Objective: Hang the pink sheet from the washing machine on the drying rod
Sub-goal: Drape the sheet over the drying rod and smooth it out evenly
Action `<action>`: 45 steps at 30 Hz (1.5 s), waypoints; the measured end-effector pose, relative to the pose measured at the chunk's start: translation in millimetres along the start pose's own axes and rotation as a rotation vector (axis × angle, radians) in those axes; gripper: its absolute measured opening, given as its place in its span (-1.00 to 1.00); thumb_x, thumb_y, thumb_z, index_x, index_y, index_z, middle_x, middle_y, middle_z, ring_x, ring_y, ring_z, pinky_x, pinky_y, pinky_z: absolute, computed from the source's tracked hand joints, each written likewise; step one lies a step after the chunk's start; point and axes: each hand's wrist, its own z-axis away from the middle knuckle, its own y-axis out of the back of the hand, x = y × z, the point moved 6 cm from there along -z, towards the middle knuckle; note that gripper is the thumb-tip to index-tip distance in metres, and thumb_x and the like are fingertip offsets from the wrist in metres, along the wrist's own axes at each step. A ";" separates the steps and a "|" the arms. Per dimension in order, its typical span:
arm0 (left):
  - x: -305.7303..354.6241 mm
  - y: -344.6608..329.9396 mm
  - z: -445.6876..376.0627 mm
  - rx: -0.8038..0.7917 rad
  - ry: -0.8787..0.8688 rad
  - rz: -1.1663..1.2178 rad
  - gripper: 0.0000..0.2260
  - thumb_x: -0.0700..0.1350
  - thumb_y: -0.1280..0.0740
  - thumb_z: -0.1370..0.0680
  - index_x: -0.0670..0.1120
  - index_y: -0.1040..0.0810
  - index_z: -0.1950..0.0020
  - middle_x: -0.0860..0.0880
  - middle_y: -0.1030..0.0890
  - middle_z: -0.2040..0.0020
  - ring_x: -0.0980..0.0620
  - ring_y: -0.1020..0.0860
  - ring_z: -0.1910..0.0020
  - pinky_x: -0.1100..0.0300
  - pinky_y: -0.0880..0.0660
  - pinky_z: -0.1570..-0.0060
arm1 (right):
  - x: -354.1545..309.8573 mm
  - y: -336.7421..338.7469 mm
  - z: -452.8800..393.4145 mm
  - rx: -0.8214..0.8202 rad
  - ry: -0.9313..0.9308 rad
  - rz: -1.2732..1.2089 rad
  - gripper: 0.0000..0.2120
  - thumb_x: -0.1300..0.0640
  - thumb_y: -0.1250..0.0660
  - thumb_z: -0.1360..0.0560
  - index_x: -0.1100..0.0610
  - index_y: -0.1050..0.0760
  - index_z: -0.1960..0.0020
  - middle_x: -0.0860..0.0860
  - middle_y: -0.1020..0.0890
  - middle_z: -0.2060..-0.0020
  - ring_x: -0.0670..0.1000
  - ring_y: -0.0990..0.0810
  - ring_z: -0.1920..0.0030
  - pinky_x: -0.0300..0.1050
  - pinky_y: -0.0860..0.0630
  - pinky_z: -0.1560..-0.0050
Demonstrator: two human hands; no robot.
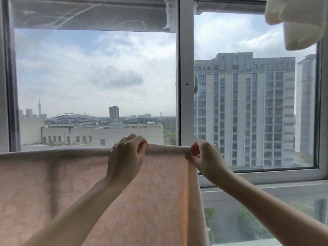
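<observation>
The pink sheet [53, 192], with a pale floral pattern, hangs draped over a horizontal line in front of the window; the rod itself is hidden under its top fold. My left hand [126, 155] grips the top fold, fingers curled over it. My right hand [204, 155] pinches the sheet's upper right corner at the fold's end. Both forearms reach up from below. The sheet spreads from the left frame edge to about the middle of the view.
A large sliding window with a white frame [184, 86] stands right behind the sheet, its sill [266, 181] at lower right. White laundry [300, 20] hangs at the top right corner. City buildings show outside.
</observation>
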 end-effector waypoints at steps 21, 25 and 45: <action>6.1 6.7 11.1 -0.055 -0.104 0.056 -0.93 -0.20 -0.36 -0.55 -0.06 -0.63 0.03 0.10 -0.59 0.11 0.08 -0.54 0.07 0.10 -0.43 0.03 | -2.7 8.6 32.0 0.208 0.164 0.199 -0.78 -0.02 -0.23 -0.58 0.11 -0.48 -0.09 -0.02 -0.61 0.03 -0.04 -0.58 0.13 -0.22 -0.45 0.18; 1.5 22.6 24.7 -0.096 -0.182 0.044 -0.87 -0.26 -0.34 -0.54 -0.12 -0.63 -0.05 0.05 -0.58 0.02 0.06 -0.52 -0.03 0.02 -0.51 0.00 | -31.9 -3.7 25.4 0.189 0.295 0.226 -0.80 0.07 -0.28 -0.55 0.11 -0.46 -0.14 0.01 -0.57 -0.05 -0.01 -0.52 0.00 -0.08 -0.57 0.03; -144.9 167.3 63.7 0.061 -0.013 -0.273 -0.83 -0.28 -0.33 -0.55 -0.23 -0.61 -0.12 -0.11 -0.63 0.02 -0.01 -0.57 -0.02 0.33 -0.40 -0.06 | -159.3 -68.3 -8.6 0.055 0.604 0.075 -0.88 0.11 -0.27 -0.58 0.15 -0.52 0.01 -0.02 -0.60 0.13 -0.05 -0.57 0.26 -0.06 -0.61 0.21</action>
